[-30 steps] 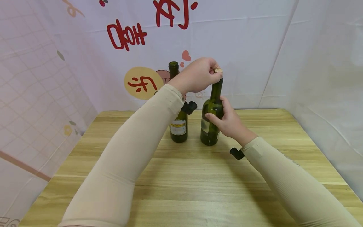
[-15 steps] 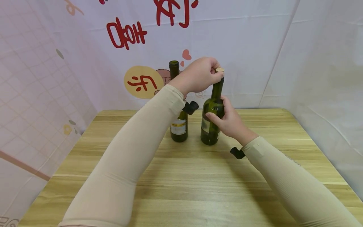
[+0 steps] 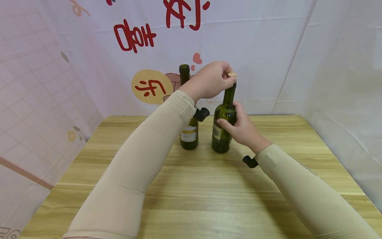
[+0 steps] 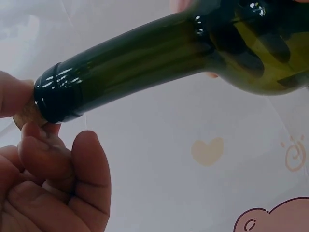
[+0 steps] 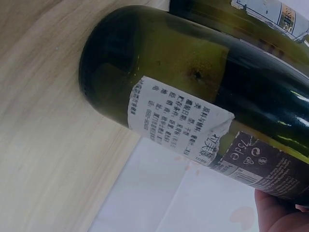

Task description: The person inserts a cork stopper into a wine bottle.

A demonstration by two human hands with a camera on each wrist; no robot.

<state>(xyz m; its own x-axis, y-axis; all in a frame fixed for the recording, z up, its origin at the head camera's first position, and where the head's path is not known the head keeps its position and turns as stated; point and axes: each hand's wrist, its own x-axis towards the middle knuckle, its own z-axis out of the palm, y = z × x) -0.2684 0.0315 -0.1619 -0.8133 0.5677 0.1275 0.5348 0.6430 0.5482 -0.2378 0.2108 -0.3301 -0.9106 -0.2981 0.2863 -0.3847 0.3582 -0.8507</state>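
A green glass wine bottle (image 3: 220, 136) stands on the table with a slight lean, and my right hand (image 3: 240, 127) grips its body at the shoulder. At its mouth, my left hand (image 3: 212, 79) pinches a cork (image 3: 232, 74) between thumb and fingers. In the left wrist view the cork (image 4: 30, 115) sits right at the rim of the bottle neck (image 4: 130, 67), partly hidden by the fingers. The right wrist view shows the bottle's torn white back label (image 5: 178, 121) and dark label (image 5: 263, 162).
A second green wine bottle (image 3: 188, 139), its mouth uncorked, stands just left of the held one, partly behind my left forearm. Both are on a wood-grain table (image 3: 194, 199). A white printed cloth (image 3: 253, 49) hangs behind the table's far edge.
Hardly anything differs. The left hand stays on the cork and the right hand on the bottle; the whole view shifts by a few pixels.
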